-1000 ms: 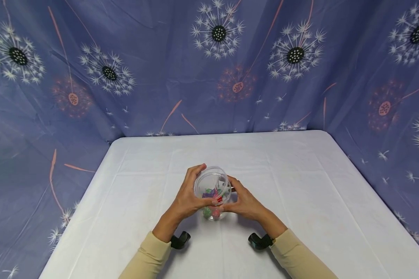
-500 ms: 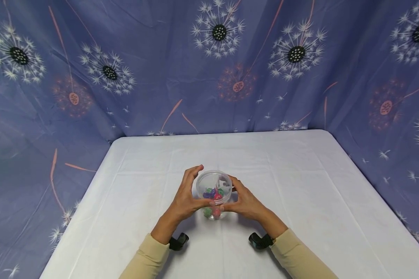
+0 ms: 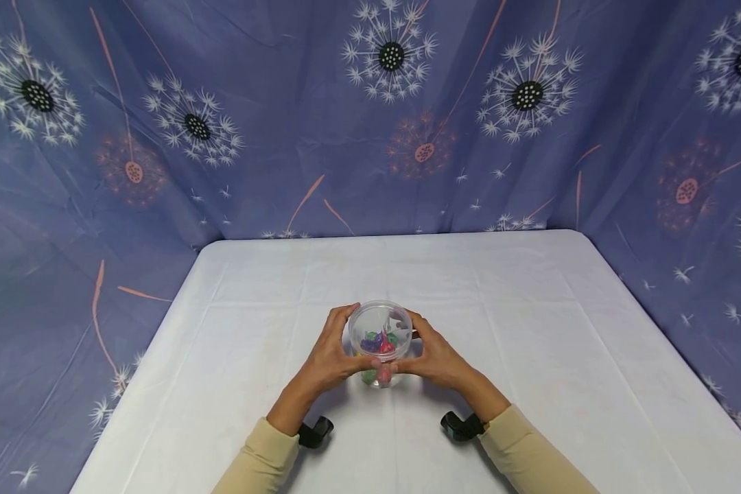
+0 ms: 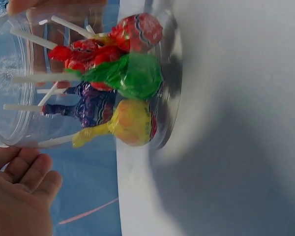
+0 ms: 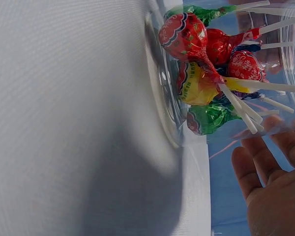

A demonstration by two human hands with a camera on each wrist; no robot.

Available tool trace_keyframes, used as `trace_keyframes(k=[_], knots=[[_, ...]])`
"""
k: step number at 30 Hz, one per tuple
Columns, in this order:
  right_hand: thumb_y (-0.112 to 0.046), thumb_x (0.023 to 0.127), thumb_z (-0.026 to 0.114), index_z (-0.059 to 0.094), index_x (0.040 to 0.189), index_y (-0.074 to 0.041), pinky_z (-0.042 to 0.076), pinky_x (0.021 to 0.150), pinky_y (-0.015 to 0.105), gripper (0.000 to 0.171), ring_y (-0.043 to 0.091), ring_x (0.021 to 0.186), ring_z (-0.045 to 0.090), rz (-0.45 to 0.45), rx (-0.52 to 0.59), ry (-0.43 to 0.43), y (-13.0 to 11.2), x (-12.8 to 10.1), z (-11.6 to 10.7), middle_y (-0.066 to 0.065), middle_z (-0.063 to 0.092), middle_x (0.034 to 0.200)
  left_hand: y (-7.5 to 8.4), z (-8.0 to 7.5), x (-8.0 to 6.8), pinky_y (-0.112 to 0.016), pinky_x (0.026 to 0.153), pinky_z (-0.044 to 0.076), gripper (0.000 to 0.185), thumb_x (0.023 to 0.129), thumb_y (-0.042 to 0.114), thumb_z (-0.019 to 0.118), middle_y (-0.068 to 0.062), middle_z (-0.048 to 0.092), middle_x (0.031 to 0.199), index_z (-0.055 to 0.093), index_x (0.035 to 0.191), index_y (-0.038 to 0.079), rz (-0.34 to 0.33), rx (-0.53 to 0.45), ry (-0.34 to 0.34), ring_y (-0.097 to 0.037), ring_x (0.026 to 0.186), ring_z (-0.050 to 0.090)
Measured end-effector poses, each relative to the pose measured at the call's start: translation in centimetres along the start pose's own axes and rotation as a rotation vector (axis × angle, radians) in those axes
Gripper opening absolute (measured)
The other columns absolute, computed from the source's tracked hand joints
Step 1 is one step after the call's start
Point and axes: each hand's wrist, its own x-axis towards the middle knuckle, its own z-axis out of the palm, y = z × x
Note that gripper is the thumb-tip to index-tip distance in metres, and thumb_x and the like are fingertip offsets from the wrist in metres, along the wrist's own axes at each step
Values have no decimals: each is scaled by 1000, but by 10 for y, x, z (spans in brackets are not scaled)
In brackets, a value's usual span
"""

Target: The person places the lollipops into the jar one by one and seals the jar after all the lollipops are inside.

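Note:
A clear round plastic jar (image 3: 370,320) of wrapped lollipops (image 3: 387,347) stands upright near the middle of the white table. My left hand (image 3: 328,358) holds its upper rim from the left, thumb across the front. From the right, my right hand (image 3: 437,359) grips the same rim, its thumb close to the other. In the left wrist view a green lollipop (image 4: 137,76) and a yellow lollipop (image 4: 132,123) show through the wall, white sticks toward the rim. A red lollipop (image 5: 184,37) shows in the right wrist view. Whether a clear lid covers the top I cannot tell.
The white-covered table (image 3: 506,295) reaches back to a blue curtain (image 3: 296,137) with dandelion prints, which also hangs along both sides. Black wrist cameras (image 3: 315,432) sit under both wrists, just above the cloth.
The jar's round top, tilted a second ago, now lies more level. My left fingers, raised off the rim half a second ago, have come down against it. The right hand has barely moved.

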Motion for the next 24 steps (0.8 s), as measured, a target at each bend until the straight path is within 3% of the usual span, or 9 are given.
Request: trace_keyframes(k=[6,15,24], knots=[[-30,72,82,27,147,-30,41,98,52,93,30,119,48,0,-14,3,2,0,0,5,40,145,-2,3,-1,-55,110,32,96,64,32,87,-5,39,141,36,143,16,32,-10,40,-27,130,42],[-34,71,82,26,147,-31,41,98,53,94,30,120,48,16,-21,-2,1,0,0,4,39,145,-7,7,-4,-57,108,33,95,65,32,87,-7,39,140,35,143,16,137,1,101,-29,131,42],[-34,70,83,28,146,-30,40,99,54,94,30,120,48,16,-16,-1,2,-1,0,5,40,145,-8,3,-3,-56,110,31,93,66,34,86,-4,39,141,36,143,22,129,-26,44,-25,133,40]])
